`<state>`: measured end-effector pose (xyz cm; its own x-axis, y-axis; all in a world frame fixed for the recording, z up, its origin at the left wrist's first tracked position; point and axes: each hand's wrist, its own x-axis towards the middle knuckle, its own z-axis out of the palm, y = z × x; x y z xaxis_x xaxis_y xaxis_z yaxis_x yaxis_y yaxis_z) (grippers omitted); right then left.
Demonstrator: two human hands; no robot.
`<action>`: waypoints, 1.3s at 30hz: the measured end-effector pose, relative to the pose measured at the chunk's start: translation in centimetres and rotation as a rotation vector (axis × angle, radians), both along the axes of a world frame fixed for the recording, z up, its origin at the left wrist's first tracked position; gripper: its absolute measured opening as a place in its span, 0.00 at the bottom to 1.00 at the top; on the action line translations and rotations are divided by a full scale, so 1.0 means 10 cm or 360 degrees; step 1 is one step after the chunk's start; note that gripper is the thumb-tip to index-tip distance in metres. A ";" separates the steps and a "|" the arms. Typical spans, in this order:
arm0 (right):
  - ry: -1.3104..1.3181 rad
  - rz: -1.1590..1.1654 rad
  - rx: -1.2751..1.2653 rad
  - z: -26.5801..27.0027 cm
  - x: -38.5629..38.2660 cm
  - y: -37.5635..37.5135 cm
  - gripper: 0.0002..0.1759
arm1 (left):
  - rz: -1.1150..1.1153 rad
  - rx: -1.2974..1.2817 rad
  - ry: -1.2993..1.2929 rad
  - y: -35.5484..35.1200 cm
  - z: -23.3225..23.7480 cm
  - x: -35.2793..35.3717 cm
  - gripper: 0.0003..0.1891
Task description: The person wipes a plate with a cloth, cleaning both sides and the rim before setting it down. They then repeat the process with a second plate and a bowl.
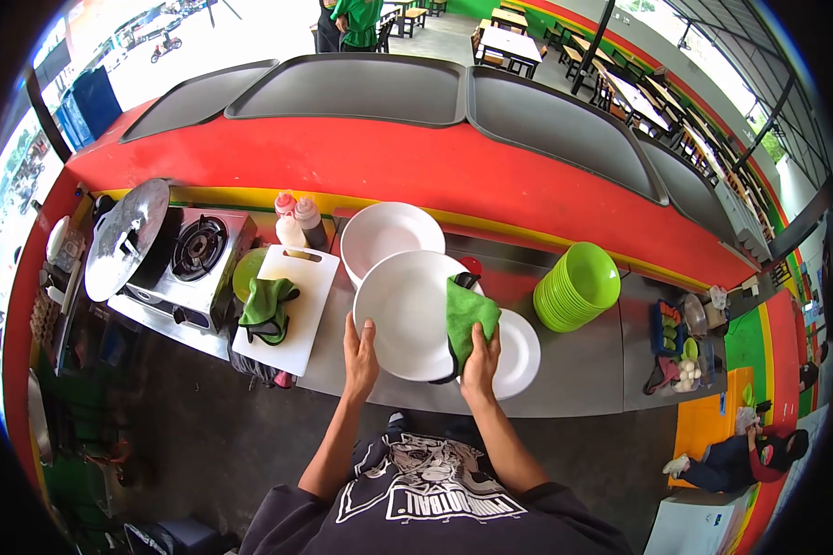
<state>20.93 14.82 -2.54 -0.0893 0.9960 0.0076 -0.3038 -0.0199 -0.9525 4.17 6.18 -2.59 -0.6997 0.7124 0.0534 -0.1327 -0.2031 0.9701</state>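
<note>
A large white bowl (403, 314) is held over the steel counter, its inside facing me. My left hand (361, 359) grips the bowl's lower left rim, thumb on the inner side. My right hand (479, 363) is closed on a green cloth (470, 314) with a dark edge, which is draped over the bowl's right rim. Behind it stands another white bowl (389, 231), partly covered. A white plate (518, 356) lies at the right, partly hidden by the cloth and my right hand.
Left are a white cutting board (310, 296) with another green cloth (268, 310), two squeeze bottles (298, 227) and a gas stove (199, 250). Stacked green bowls (578, 287) stand right. Black trays (352, 88) line the red ledge (342, 153). A person (740, 458) sits far right.
</note>
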 end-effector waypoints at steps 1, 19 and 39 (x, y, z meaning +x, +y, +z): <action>-0.0026 -0.0022 0.0057 -0.03 -0.10 0.03 0.26 | 0.0052 0.0005 0.0048 0.06 -0.07 -0.03 0.23; -0.0490 0.0092 0.0326 -0.46 -0.91 0.82 0.36 | 0.0350 -0.0180 0.0299 0.77 -0.41 -0.53 0.27; -0.0259 0.0325 0.0104 -0.47 -0.82 1.01 0.37 | 0.0184 -0.0196 0.0350 0.92 -0.49 -0.68 0.35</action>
